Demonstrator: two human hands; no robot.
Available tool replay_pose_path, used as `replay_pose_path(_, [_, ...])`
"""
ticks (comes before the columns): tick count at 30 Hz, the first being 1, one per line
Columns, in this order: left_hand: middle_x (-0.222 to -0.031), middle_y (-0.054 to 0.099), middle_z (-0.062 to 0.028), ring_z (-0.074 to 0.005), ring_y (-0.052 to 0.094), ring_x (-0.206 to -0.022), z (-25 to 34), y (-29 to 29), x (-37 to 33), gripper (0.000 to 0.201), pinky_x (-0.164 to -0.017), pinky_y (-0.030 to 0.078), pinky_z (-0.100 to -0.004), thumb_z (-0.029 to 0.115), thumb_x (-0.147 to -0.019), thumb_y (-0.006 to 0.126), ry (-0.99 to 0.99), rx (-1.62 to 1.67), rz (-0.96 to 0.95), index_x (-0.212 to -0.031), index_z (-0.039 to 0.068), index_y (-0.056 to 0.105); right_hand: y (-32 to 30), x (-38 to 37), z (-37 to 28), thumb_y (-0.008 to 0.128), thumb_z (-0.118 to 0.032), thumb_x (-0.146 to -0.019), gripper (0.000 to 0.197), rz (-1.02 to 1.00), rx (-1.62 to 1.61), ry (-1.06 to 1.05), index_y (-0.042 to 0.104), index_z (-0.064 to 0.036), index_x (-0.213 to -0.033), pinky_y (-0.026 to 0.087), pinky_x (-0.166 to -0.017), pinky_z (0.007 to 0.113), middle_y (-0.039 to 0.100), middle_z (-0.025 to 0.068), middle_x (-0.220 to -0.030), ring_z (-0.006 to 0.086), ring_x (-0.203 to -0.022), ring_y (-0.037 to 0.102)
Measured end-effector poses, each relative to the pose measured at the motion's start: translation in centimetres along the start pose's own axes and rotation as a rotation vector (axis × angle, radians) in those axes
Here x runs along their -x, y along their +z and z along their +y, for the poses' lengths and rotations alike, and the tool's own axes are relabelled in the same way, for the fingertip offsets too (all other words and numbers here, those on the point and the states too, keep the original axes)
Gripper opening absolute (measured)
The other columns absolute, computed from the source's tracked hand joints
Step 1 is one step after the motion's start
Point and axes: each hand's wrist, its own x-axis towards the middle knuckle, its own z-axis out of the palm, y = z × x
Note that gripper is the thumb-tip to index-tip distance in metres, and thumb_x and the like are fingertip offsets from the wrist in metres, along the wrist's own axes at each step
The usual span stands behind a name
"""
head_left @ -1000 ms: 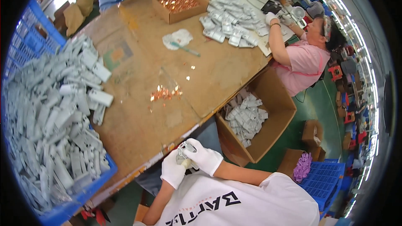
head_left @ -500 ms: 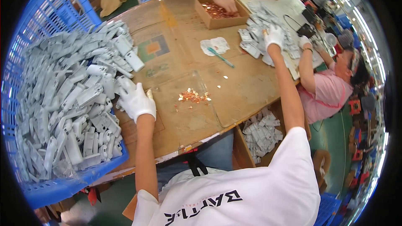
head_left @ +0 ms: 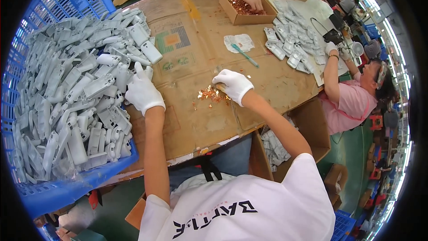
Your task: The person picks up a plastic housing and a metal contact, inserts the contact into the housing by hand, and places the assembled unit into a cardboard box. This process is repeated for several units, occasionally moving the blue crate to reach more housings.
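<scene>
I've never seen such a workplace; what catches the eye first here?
First, the great heap of pale grey casings in the blue crate at left, with the white-gloved left hand at its edge. Then the small glinting pile of copper-coloured pieces near the table's middle, the gloved right hand beside it.

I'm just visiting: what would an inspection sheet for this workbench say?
Surface: brown cardboard-covered table, worn and stained.
Job's things: pale grey casings heaped in a blue crate; copper-coloured pieces piled loosely.
Clutter: teal pen, partly on white paper.
Hands: gloved left hand at the casings, gloved right hand at the copper-coloured pieces; grip unclear.
Cables: black cord near the far-right workstation.
Surroundings: co-worker in pink at right; another's hand in a cardboard box.
</scene>
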Motion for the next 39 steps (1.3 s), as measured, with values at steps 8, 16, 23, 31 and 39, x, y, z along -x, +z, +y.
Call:
replay_pose_path(8, [-0.085,0.063,-0.0060,-0.0275,0.059,-0.089,-1.9,-1.8,3.9,0.011,-0.081,0.044,-0.0403,0.008,-0.074,0.073,0.327,0.662,0.164,-0.076,0.014,0.064,0.6,0.9,0.9,0.062,-0.010,-0.084,0.011,0.040,0.106,-0.285,0.067,-0.0119,-0.093,0.051,-0.079,0.037,0.062,0.0053,-0.097,0.0274,-0.092,0.062])
replay_pose_path(16, [-0.127,0.059,-0.0143,-0.0344,0.055,-0.115,-5.7,-1.4,9.5,0.033,-0.099,0.045,-0.0399,-0.012,-0.070,0.060,0.406,0.891,-0.200,-0.094,0.009,0.069,-1.1,0.2,-0.3,0.061,-0.005,-0.081,0.016,-0.180,0.477,-0.340,0.062,-0.0103,-0.095,0.052,-0.084,0.036,0.058,0.0081,-0.100,0.0266,-0.097,0.060])
replay_pose_path(23, [-0.129,0.057,-0.0114,-0.0319,0.053,-0.118,-4.9,-2.8,5.3,0.038,-0.099,0.045,-0.0406,0.002,-0.077,0.058,0.872,0.618,-0.057,-0.111,0.017,0.068,-2.1,-0.1,-2.0,0.059,-0.007,-0.087,0.019,-0.392,0.494,-0.040,0.061,-0.0097,-0.106,0.053,-0.086,0.040,0.061,0.0132,-0.107,0.0336,-0.102,0.062])
replay_pose_path(31, [-0.090,0.063,-0.0107,-0.0316,0.061,-0.092,-5.2,-2.6,6.1,0.009,-0.084,0.049,-0.0427,0.010,-0.082,0.064,0.664,0.402,-0.332,-0.090,0.013,0.067,-0.7,0.5,0.7,0.060,-0.010,-0.087,0.011,-0.199,0.162,0.064,0.065,-0.0100,-0.096,0.050,-0.087,0.041,0.062,0.0130,-0.106,0.0333,-0.101,0.061])
replay_pose_path(39, [-0.123,0.060,-0.0135,-0.0213,0.059,-0.113,-2.2,-4.3,13.5,0.049,-0.097,0.048,-0.0315,-0.009,-0.088,0.055,-0.393,1.886,-0.669,-0.135,-0.001,0.046,-0.9,3.3,-11.7,0.065,0.000,-0.081,0.014,0.261,-0.499,-0.022,0.064,-0.0053,-0.093,0.051,-0.069,0.031,0.064,0.0095,-0.087,0.0191,-0.073,0.063])
